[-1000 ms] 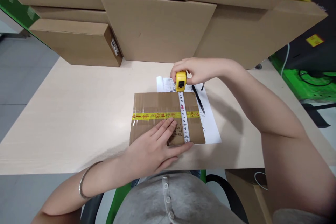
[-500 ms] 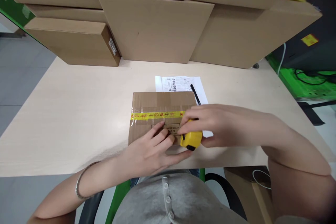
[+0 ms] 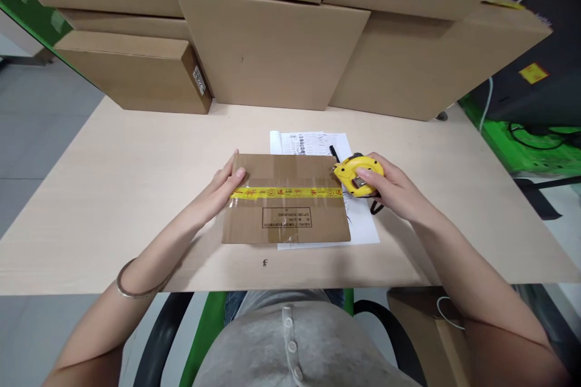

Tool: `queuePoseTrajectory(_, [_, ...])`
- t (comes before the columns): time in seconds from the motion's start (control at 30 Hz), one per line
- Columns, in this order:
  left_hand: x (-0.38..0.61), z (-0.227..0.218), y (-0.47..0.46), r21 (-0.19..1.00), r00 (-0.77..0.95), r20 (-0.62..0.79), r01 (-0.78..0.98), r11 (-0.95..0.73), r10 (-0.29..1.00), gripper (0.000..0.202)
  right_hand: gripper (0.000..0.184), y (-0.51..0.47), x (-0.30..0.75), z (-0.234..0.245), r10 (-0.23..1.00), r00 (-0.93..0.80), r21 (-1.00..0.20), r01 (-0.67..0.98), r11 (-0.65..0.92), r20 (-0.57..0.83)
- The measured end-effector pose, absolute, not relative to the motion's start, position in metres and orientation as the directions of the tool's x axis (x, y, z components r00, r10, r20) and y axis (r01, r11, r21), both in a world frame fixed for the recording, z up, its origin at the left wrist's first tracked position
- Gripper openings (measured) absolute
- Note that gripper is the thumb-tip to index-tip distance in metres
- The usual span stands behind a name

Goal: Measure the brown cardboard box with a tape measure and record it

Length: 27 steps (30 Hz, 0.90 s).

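A flat cardboard parcel [image 3: 285,217] with a strip of yellow tape across it lies on the light wooden table [image 3: 113,193]. My left hand [image 3: 220,190] rests against the parcel's left edge with its fingers stretched out. At the parcel's right edge, my right hand [image 3: 390,190] grips a yellow tape measure [image 3: 356,174] with its blade retracted. A printed white sheet [image 3: 313,143] lies under the parcel, and a black pen [image 3: 333,152] shows on it just behind the tape measure.
Large cardboard boxes [image 3: 272,48] are stacked along the table's far edge, with a flatter box [image 3: 131,72] at the back left. A green and black machine with cables [image 3: 535,133] stands to the right. A small dark speck [image 3: 265,263] lies near the front edge.
The tape blade that lay stretched across the parcel has retracted. My right hand carried the tape measure to the parcel's right edge. My left hand slid from the top to the left edge.
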<state>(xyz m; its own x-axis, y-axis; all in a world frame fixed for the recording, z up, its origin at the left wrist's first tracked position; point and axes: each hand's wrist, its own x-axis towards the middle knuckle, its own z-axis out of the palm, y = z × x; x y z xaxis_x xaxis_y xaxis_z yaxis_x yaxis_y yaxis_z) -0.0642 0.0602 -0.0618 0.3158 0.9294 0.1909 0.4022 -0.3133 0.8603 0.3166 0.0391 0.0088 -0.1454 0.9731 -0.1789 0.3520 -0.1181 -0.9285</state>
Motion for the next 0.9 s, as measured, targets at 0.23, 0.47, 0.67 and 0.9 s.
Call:
queuePoseTrajectory(0.23, [-0.061, -0.047, 0.064, 0.923, 0.28, 0.352, 0.055, -0.381, 0.893, 0.072, 0.031, 0.004, 0.319, 0.037, 0.986, -0.159, -0.993, 0.107, -0.042, -0.058])
queuePoseTrajectory(0.47, [-0.059, -0.048, 0.061, 0.681, 0.483, 0.626, 0.042, -0.731, 0.612, 0.076, 0.037, 0.012, 0.34, 0.04, 0.99, 0.115, -0.991, 0.116, 0.064, 0.077])
queuePoseTrajectory(0.67, [-0.06, -0.054, 0.061, 0.717, 0.459, 0.582, 0.1, -0.69, 0.671, 0.13, 0.041, 0.041, 0.28, 0.076, 0.921, -0.214, -0.839, 0.384, 0.386, 0.326])
queuePoseTrajectory(0.9, [-0.063, -0.064, 0.058, 0.697, 0.457, 0.596, 0.114, -0.708, 0.66, 0.14, 0.027, 0.068, 0.19, 0.101, 0.613, -0.752, -0.569, 0.401, 0.718, 0.243])
